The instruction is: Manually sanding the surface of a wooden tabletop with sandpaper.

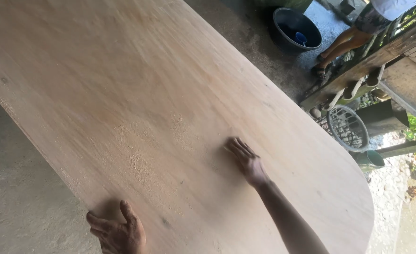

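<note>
Presently the large wooden panel (170, 103) fills most of the head view, lying at a slant above the concrete floor (15, 197); what carries it from beneath is hidden. Its long axis runs from the upper left of the picture to the lower right, where it ends in a rounded end (365, 207) pointing towards the gravel outside. The left hand (118, 233) sits at the near long edge, fingers (95, 221) curled over that edge and thumb up on the face — a hold on the rim, though how firmly cannot be told. The right hand (245, 157) lies flat on the top face with fingers stretched out and grasping nothing. Fine sawdust (137, 160) lies scattered between the two hands. Judged from its breadth and even surface, the panel is stiff and likely heavy for one person — awkward rather than fragile, though the bare sanded face would mark easily. The dusty face looks slippery under a flat palm, so the edges appear the sound places to take hold, ideally both long edges at once. Beyond the far edge stand a dark basin (296, 28) holding a small blue cup (301, 38), a round wire guard (348, 128), and the legs of another person (344, 42), well apart from the panel
</note>
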